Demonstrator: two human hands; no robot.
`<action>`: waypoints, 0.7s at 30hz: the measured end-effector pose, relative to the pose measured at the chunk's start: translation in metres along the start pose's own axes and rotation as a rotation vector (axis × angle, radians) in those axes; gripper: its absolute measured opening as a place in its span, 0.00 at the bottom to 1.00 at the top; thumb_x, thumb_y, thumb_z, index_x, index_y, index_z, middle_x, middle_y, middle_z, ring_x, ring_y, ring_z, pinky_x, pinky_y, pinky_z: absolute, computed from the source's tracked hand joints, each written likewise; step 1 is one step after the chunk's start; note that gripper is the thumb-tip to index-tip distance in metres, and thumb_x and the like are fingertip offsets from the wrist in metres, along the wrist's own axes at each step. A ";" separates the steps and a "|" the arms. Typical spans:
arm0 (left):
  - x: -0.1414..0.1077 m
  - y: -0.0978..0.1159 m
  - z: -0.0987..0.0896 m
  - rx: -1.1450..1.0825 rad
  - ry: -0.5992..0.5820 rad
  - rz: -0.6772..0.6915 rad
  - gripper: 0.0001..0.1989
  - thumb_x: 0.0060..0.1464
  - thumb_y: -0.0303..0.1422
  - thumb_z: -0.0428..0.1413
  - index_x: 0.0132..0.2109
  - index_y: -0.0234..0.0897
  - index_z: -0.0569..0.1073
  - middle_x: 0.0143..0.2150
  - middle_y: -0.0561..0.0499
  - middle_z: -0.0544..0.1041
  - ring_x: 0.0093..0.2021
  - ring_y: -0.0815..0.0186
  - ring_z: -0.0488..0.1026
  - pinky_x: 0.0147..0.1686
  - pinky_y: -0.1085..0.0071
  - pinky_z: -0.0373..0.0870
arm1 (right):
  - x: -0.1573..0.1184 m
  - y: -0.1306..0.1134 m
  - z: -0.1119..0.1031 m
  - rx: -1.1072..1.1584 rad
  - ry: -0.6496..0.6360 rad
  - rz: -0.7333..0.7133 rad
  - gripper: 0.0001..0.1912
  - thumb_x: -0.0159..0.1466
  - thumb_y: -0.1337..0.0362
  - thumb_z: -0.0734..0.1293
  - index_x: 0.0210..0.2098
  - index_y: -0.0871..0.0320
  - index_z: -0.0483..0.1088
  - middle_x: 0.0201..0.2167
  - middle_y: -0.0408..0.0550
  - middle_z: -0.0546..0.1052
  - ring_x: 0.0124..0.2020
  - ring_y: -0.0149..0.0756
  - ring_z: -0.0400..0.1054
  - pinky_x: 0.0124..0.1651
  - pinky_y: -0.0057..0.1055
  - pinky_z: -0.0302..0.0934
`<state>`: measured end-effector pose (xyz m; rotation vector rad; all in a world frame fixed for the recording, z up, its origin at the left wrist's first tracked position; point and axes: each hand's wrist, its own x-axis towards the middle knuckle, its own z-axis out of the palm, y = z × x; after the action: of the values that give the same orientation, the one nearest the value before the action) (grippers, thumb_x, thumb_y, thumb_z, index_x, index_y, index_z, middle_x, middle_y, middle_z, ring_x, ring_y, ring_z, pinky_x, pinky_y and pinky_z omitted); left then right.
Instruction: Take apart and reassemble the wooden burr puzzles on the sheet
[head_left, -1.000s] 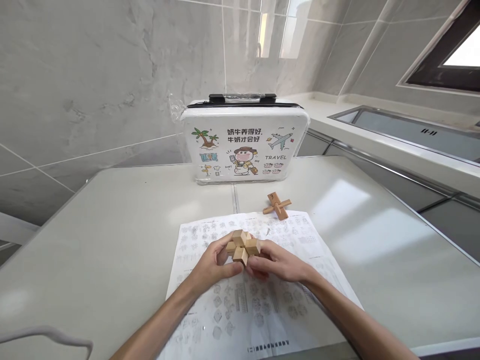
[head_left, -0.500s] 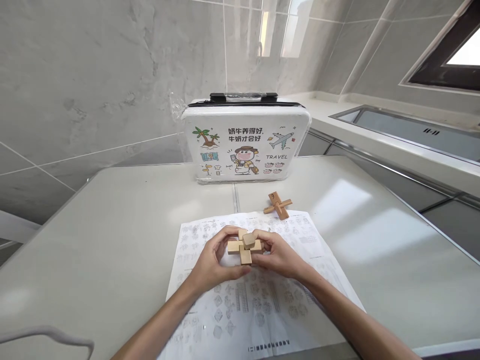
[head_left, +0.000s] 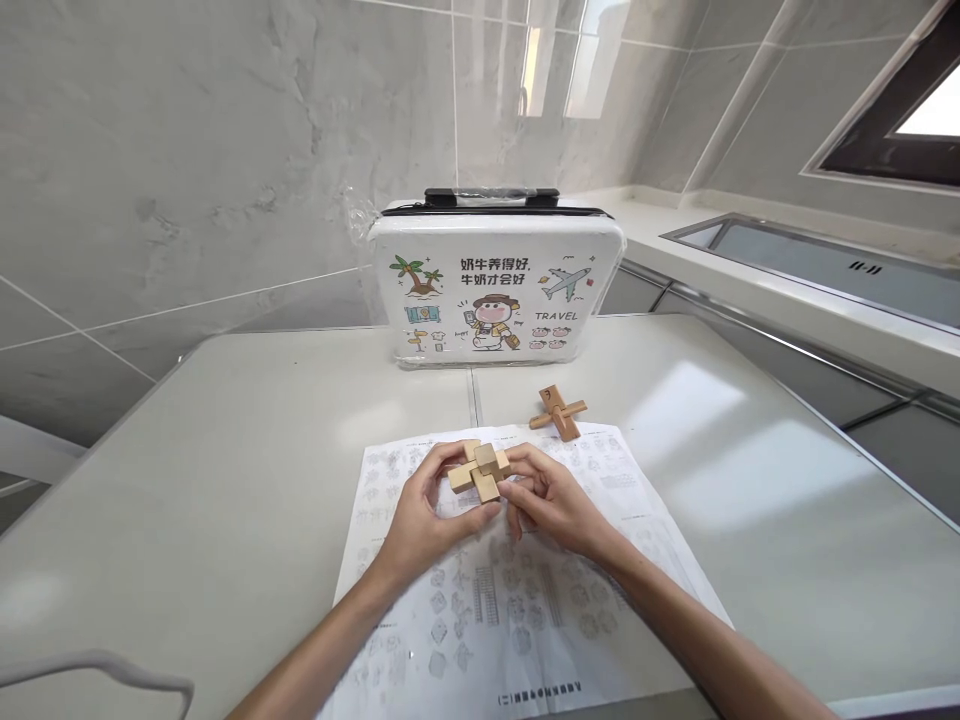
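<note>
A pale wooden burr puzzle [head_left: 480,472] of interlocking blocks is held above the printed sheet. My left hand [head_left: 429,505] grips it from the left, thumb at its near block and fingers around the far side. From the right, my right hand [head_left: 551,497] pinches its right end between thumb and fingers; some fingertips are hidden behind the blocks. Beneath both hands lies the instruction sheet [head_left: 540,660], covered with small puzzle diagrams. A darker, reddish wooden cross-shaped puzzle [head_left: 557,412] rests at the sheet's far edge.
At the back of the white table [head_left: 247,480] stands a white case [head_left: 495,290] with cartoon prints, a black handle and clear plastic wrap. A grey cord [head_left: 112,662] lies at the near left. To the right runs a counter [head_left: 787,285] with a sink; a tiled wall is behind.
The pale burr puzzle has turned and tilted in my hands, shifting slightly left and away from me. My right fingers have changed their hold on its right side. The darker puzzle stays put.
</note>
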<state>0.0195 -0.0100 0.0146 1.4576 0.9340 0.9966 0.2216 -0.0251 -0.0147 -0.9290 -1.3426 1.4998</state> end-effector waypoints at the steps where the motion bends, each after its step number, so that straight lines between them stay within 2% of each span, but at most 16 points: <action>1: 0.000 0.000 0.000 0.011 0.005 0.001 0.28 0.51 0.40 0.73 0.57 0.42 0.75 0.57 0.43 0.77 0.58 0.51 0.74 0.60 0.58 0.69 | 0.000 0.001 0.000 -0.013 0.017 -0.012 0.15 0.71 0.51 0.69 0.48 0.53 0.67 0.33 0.41 0.78 0.19 0.31 0.70 0.24 0.29 0.59; 4: 0.000 0.001 0.000 0.054 0.013 0.004 0.28 0.50 0.40 0.73 0.56 0.42 0.75 0.57 0.43 0.77 0.58 0.51 0.74 0.59 0.58 0.69 | 0.000 0.002 -0.002 -0.040 0.052 -0.039 0.14 0.71 0.52 0.70 0.48 0.54 0.69 0.20 0.35 0.70 0.19 0.32 0.64 0.26 0.30 0.58; 9: 0.000 0.000 -0.001 0.121 0.015 0.016 0.26 0.52 0.40 0.71 0.56 0.43 0.75 0.56 0.44 0.78 0.57 0.51 0.75 0.59 0.58 0.69 | 0.000 0.002 -0.003 -0.016 0.054 -0.019 0.16 0.71 0.51 0.70 0.50 0.55 0.69 0.17 0.34 0.68 0.18 0.33 0.63 0.26 0.30 0.58; 12: -0.001 -0.001 -0.001 0.181 0.006 0.034 0.26 0.52 0.40 0.72 0.56 0.43 0.76 0.55 0.44 0.77 0.56 0.52 0.75 0.58 0.57 0.69 | 0.000 0.001 -0.002 0.005 0.043 -0.020 0.17 0.70 0.50 0.70 0.49 0.55 0.69 0.19 0.34 0.69 0.18 0.32 0.64 0.24 0.29 0.57; 16: -0.001 -0.002 0.000 0.224 -0.024 0.066 0.25 0.52 0.40 0.71 0.55 0.43 0.77 0.54 0.44 0.77 0.55 0.52 0.75 0.57 0.57 0.70 | 0.001 -0.001 -0.002 0.039 0.048 -0.025 0.18 0.69 0.49 0.72 0.49 0.54 0.70 0.26 0.38 0.73 0.18 0.30 0.64 0.23 0.29 0.58; 21: 0.001 -0.006 0.000 0.354 0.044 0.057 0.24 0.53 0.40 0.70 0.55 0.44 0.76 0.54 0.45 0.75 0.55 0.52 0.73 0.57 0.57 0.69 | 0.004 0.003 -0.004 0.034 0.143 -0.055 0.18 0.68 0.50 0.73 0.49 0.55 0.71 0.34 0.42 0.74 0.21 0.27 0.64 0.26 0.29 0.60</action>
<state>0.0196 -0.0079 0.0085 1.7691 1.1491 0.9402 0.2242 -0.0202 -0.0181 -0.9523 -1.2257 1.3841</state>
